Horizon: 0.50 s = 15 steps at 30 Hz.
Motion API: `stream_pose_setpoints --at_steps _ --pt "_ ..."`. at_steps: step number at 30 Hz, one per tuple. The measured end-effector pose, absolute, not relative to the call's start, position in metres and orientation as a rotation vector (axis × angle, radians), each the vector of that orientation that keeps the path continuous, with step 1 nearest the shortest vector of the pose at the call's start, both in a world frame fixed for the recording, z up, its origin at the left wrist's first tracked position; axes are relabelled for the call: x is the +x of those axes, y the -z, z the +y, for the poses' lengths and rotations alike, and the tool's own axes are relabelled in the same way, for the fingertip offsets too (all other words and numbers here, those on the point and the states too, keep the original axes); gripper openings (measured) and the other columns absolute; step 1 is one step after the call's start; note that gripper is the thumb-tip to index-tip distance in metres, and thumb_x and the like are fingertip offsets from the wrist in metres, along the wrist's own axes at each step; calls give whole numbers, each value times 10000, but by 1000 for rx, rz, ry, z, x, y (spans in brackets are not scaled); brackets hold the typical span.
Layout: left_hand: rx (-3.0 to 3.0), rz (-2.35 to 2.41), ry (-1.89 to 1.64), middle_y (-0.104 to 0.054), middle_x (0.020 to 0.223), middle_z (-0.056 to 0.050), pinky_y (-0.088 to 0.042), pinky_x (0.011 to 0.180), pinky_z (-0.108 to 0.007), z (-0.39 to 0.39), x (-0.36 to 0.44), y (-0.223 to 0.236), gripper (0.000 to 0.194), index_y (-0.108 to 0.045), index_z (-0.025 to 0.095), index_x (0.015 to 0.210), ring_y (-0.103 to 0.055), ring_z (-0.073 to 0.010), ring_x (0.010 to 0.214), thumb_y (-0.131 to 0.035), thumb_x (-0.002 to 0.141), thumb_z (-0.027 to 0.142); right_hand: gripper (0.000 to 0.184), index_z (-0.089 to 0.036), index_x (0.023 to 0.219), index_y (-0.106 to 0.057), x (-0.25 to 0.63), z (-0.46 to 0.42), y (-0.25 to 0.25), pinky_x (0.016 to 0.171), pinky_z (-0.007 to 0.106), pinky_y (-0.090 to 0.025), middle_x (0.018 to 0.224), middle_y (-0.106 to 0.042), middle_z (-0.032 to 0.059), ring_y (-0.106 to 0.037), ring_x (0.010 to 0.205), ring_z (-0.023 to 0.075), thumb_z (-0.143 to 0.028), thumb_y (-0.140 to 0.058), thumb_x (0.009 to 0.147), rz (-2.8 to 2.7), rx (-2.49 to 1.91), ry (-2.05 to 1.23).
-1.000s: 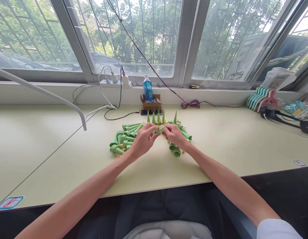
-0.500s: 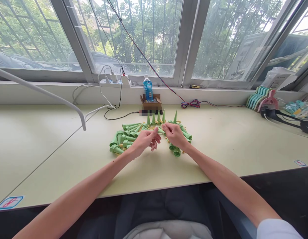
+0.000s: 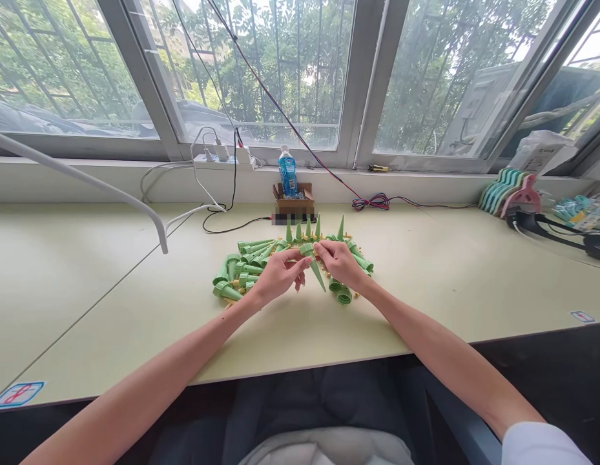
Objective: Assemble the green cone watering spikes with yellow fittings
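Between thumb and fingers, my left hand (image 3: 276, 276) grips a green plant watering spike (image 3: 318, 274). Its ribbed cap end is up, and its pointed tip slants down to the right. Closed in a pinch, my right hand (image 3: 340, 261) is at the spike's cap; whatever sits between its fingertips is too small to make out. More green watering spikes (image 3: 230, 266) lie heaped left of my left hand, small yellow pieces among them. Others (image 3: 343, 296) lie under and beside my right hand. Beyond both hands, several spikes (image 3: 318, 227) stand point up in a row.
Behind the row, a blue-labelled bottle (image 3: 288, 173) stands in a small cardboard box (image 3: 294, 205). A coiled cable (image 3: 371, 203) lies near the window wall. A white curved bar (image 3: 86, 177) reaches in from the left. Hangers (image 3: 507, 192) and a black headset (image 3: 551, 231) are at right.
My left hand drew back and opened slightly, then closed on the spike again. The spike has turned from lying nearly level to pointing down towards me. My right hand has barely moved.
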<state>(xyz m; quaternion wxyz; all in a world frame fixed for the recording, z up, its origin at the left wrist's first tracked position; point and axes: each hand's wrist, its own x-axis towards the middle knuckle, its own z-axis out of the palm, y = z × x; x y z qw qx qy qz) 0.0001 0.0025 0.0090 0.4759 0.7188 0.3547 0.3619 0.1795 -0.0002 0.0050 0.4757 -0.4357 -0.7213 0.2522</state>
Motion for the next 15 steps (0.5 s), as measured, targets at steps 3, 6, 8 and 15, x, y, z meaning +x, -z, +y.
stream_pose_setpoints --at_steps 3,6,8,15 --pt "1862 892 -949 -600 540 -2 -434 427 -229 3 0 -7 351 -580 162 769 -555 -116 425 -603 847 503 436 -194 606 -395 180 -1 -6 511 252 -295 504 -406 -30 -355 502 104 -474 -421 939 -1768 -1069 -657" --pt "1939 894 -1022 -584 629 -6 -457 422 -233 3 1 -5 329 -619 167 844 -569 -119 470 -594 855 495 439 -196 607 -402 181 0 -6 500 253 -287 495 -392 -31 -343 490 105 -486 -415 937 -1771 -1065 -688" --pt "2001 886 -1069 -576 741 -24 -472 421 -235 4 2 -5 329 -629 173 846 -574 -113 500 -584 858 499 441 -197 610 -408 181 1 -5 495 253 -286 496 -387 -31 -343 484 105 -495 -412 935 -1773 -1060 -705" --pt "2328 833 -1147 -554 955 -56 -508 544 -222 8 -4 -2 277 -661 229 1051 -549 -95 607 -498 929 416 428 -195 611 -434 182 3 -4 476 249 -289 499 -368 -35 -334 457 97 -486 -421 924 -1765 -1041 -772"
